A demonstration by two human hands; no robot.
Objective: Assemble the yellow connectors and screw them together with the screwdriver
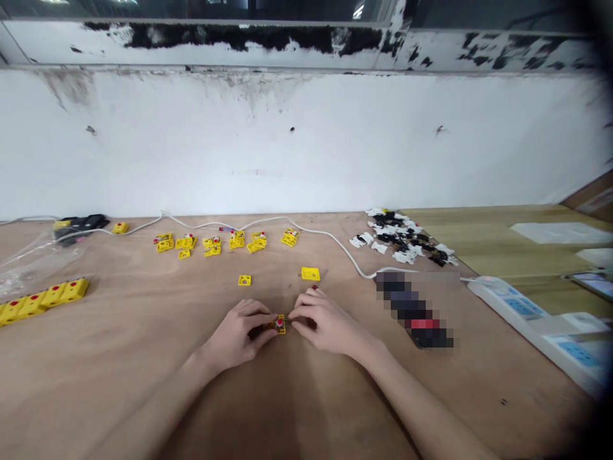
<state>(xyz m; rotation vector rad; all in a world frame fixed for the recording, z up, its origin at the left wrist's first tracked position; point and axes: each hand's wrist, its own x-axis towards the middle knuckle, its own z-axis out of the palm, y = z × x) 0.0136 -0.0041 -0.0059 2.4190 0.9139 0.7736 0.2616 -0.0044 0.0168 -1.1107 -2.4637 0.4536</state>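
Between thumb and fingers, my left hand (pixel 243 331) grips a small yellow plastic housing (pixel 282 329) with a red button at its middle. My right hand (pixel 320 319) is closed in a pinch just right of the housing; what its fingertips hold is too small to make out. Beyond the right hand lie a yellow cover (pixel 310 273) and a thin tool (pixel 322 281) with a red end, partly hidden by the knuckles. Another small yellow plate (pixel 244 280) rests flat beyond the left hand.
Several yellow parts with red buttons (pixel 236 239) line the back of the wooden table. A row of closed yellow boxes (pixel 43 299) stands at left. Black and white pieces (pixel 397 233) are heaped back right. A white cable (pixel 342 246) runs to a power strip (pixel 536 326).
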